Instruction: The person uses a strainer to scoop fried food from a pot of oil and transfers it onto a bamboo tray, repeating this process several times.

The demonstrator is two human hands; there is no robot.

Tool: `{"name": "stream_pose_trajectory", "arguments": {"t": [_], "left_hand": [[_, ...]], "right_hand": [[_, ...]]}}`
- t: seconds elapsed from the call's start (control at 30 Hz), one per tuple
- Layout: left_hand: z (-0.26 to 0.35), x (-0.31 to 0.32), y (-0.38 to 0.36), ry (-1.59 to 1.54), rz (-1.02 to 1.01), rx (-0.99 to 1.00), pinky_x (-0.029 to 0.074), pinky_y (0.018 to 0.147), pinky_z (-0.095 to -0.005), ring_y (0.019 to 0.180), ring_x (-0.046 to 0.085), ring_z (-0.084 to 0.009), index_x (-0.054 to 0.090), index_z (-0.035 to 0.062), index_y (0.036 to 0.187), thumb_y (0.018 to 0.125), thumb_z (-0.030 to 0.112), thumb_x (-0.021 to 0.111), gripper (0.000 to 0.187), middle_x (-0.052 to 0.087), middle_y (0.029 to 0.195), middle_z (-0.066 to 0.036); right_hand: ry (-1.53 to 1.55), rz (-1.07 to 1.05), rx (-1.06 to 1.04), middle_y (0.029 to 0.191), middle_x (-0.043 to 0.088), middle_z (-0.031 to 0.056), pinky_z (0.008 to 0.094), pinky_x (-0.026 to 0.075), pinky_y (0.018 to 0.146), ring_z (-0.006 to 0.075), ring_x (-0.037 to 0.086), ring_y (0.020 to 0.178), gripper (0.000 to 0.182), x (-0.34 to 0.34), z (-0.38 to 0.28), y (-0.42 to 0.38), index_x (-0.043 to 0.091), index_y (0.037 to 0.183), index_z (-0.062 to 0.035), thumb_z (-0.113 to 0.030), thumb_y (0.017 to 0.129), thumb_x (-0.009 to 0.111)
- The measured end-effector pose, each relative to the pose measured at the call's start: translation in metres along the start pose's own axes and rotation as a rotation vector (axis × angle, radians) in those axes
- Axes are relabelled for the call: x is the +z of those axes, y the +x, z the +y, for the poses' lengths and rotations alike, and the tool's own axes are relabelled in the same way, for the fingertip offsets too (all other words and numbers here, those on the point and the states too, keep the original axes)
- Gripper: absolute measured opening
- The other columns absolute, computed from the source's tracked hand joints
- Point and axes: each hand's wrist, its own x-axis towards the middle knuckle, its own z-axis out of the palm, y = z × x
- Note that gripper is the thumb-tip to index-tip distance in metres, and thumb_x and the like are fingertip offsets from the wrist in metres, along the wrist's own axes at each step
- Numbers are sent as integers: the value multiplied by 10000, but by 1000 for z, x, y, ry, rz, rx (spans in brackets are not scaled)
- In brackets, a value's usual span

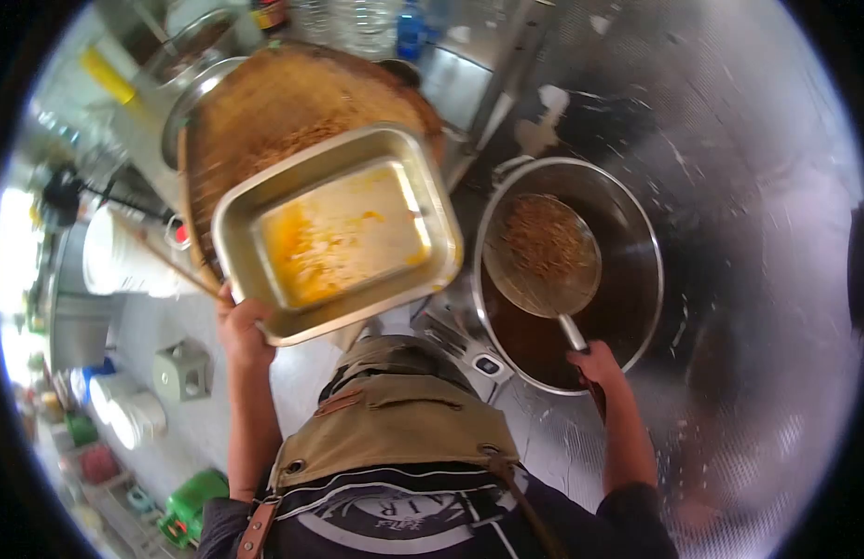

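My left hand (244,328) is closed on the lower left corner of a rectangular metal tray (423,303), which holds yellow-orange liquid residue and small bits. My right hand (598,365) grips the handle of a round strainer (574,296). Brown shredded food (547,238) lies in the strainer, over a large metal pot (648,219) with dark liquid inside. Behind the tray, a round wooden board (301,79) carries brown crumbs and is partly hidden by the tray.
Metal bowls (176,112) and clear plastic bottles (365,26) stand beyond the board. A white bucket (110,252) is at the left, with a green container (197,498) lower down. The steel surface (730,186) extends right of the pot.
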Motion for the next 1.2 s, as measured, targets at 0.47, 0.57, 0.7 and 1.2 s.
{"name": "stream_pose_trajectory", "arguments": {"t": [0.47,0.57,0.7,1.2], "left_hand": [[17,23,-12,48,-86,12,476,561,-259,620,550,-151,538,-15,1042,636,-85,429,426,562,783,-51],[20,24,-15,41,-72,-3,475,557,-260,609,539,-149,536,-20,1026,636,-84,428,409,549,767,-44],[23,30,-20,20,-46,-12,477,558,-263,612,541,-150,539,-24,1031,635,-84,429,415,549,764,-43],[27,93,-36,606,-363,687,333,453,-284,489,447,-109,525,6,691,719,-17,542,40,515,575,-13]], "right_hand": [[-48,-22,51,559,566,107,348,463,443,211,583,447,356,-2,-4,9,594,719,75,-258,731,720],[-82,-19,65,573,576,117,358,462,446,221,582,447,350,-4,-7,21,595,704,75,-252,731,718],[-155,-67,89,699,650,197,391,510,533,274,635,521,439,-7,-14,40,623,826,143,-278,752,723],[-247,-113,26,649,646,144,372,511,578,238,642,567,358,17,-4,100,651,675,61,-275,742,756]]}}
